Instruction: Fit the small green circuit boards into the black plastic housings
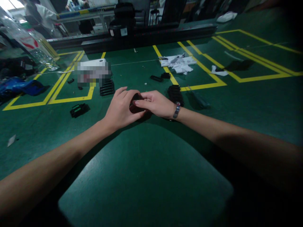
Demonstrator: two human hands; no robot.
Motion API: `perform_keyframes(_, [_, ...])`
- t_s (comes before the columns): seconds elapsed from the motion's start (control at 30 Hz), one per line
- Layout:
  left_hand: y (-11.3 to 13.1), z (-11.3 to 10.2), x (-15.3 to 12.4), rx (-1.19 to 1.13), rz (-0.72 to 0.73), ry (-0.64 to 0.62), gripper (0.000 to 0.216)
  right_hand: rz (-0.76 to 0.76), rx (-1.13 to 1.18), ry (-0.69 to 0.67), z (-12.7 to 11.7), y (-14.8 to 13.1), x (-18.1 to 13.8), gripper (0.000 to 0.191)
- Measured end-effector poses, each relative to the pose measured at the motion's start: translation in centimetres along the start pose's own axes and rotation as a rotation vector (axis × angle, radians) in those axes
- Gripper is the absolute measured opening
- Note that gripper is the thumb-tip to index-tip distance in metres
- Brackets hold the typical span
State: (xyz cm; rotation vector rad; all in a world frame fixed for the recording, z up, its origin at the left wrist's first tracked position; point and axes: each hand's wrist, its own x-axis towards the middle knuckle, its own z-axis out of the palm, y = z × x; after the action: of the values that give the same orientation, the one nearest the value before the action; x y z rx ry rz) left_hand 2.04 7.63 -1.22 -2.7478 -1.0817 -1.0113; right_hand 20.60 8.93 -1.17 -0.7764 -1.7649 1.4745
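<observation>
In the middle of the head view, my left hand [121, 108] and my right hand [155, 103] meet just over the green table. Between them is a small dark part [134, 109], mostly covered by fingers, so its exact kind does not show. My left fingers and thumb curl round it from the left. From the other side, my right thumb and fingers pinch at it. A stack of black ribbed plastic parts [107, 87] lies just beyond my left hand. Another black ribbed stack [174, 94] is beside my right wrist.
A black plastic piece with green on it [79, 110] lies at left. Two small black pieces [156, 78] and crumpled white paper [178, 64] lie farther back. Clear bottles [35, 47] and blue plastic [22, 87] occupy the left side. A black rail [146, 39] crosses the back.
</observation>
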Motion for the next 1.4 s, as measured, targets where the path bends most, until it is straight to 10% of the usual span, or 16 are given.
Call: perform_keyframes(1.4, [0.06, -0.13, 0.03, 0.027, -0.024, -0.005, 0.047, -0.01, 0.002, 0.015, 0.09, -0.04, -0.04, 0.012])
